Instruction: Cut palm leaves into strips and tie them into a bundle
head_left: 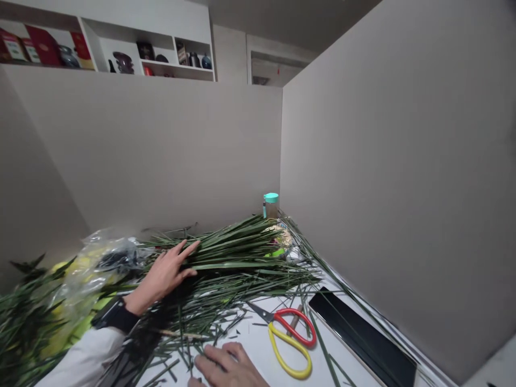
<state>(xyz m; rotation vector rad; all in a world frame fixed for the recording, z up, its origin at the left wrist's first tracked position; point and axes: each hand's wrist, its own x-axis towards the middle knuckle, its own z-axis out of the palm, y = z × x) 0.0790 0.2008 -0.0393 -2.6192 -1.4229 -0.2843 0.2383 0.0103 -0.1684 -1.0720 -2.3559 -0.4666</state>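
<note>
My left hand [169, 270], with a dark watch [115, 314] on its wrist, rests with spread fingers on a bundle of long narrow green leaves [237, 236]. It lies on the leaves without closing around them. At the lower edge of the view, my right hand [228, 366] is low over the white table, fingers slightly bent and apart, beside cut leaf scraps [165, 371]. Part of it is cut off by the frame. Scissors [278, 320] with one red and one yellow handle lie to its right, blades slightly apart.
A black-screened phone [363, 336] lies at the right. Behind the leaves stands a jar with a turquoise lid [271, 198]. Clear plastic bags [99, 258] and more foliage [24, 317] crowd the left. Grey partitions [181, 150] enclose the table; shelves [177, 65] rise beyond.
</note>
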